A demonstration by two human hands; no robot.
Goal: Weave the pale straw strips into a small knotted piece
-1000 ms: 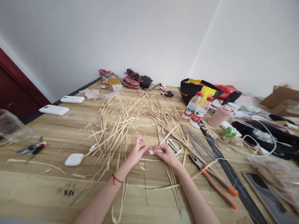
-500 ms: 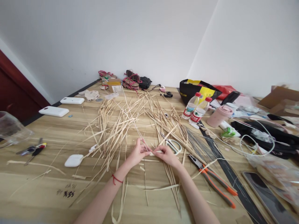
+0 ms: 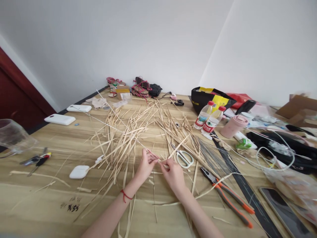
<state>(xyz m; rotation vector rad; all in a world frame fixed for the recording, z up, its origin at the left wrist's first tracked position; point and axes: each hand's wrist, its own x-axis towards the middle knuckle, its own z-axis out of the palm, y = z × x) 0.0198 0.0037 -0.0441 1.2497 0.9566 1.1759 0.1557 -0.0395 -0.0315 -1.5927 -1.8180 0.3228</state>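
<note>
My left hand (image 3: 145,166) is closed in a pinch on thin pale wires (image 3: 119,127), which spread away up and to the left over the table. Touching or almost touching its fingertips, my right hand (image 3: 173,175) pinches at the near end of the wires. A small light bit shows between the two hands, too small to make out. Beneath and beyond them lie loose heaps of flat, straw-coloured strips (image 3: 119,138). Scissors (image 3: 183,159) with pale handles rest just past my right hand. Pliers (image 3: 226,195) with orange and grey handles lie to its right.
Grey wires (image 3: 210,157) lie right of the strips. Two water bottles (image 3: 201,117), a pink cup (image 3: 234,126) and a black-and-yellow bag (image 3: 198,99) stand at the back right. A phone (image 3: 282,208) lies front right, a white earphone case (image 3: 79,172) left.
The wires have swung left and spread apart at their far ends. My right hand has turned and shifted slightly left, still close to my left fingertips. The view has moved slightly.
</note>
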